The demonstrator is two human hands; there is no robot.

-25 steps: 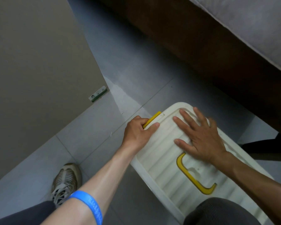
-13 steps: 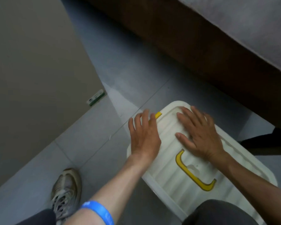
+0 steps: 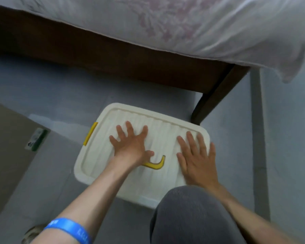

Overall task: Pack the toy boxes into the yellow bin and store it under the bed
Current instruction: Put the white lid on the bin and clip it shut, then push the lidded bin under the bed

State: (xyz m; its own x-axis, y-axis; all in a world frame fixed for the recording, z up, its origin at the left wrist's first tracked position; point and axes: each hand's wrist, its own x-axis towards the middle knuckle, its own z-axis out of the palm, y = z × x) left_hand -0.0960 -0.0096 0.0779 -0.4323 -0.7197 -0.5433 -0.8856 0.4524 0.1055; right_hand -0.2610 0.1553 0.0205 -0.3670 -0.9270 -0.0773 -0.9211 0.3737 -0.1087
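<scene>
The bin's white ribbed lid (image 3: 158,127) lies closed on the grey tiled floor, just in front of the bed. A yellow clip (image 3: 90,133) sits on its left edge and a yellow handle (image 3: 157,164) lies flat in its middle. My left hand (image 3: 130,145) rests flat on the lid's middle with fingers spread, covering part of the handle. On the lid's right side my right hand (image 3: 195,159) lies palm down. The bin's body and the toy boxes are hidden under the lid.
The bed's dark wooden frame (image 3: 113,55) runs across the top, with a white flowered sheet (image 3: 183,22) hanging over it and a bed leg (image 3: 211,101) right of the bin. A brown panel (image 3: 5,143) stands at left. My knee (image 3: 192,217) covers the lid's near edge.
The view has swung to face the bed. My left hand has left the yellow clip and now lies flat mid-lid; my right hand has shifted to the lid's right side.
</scene>
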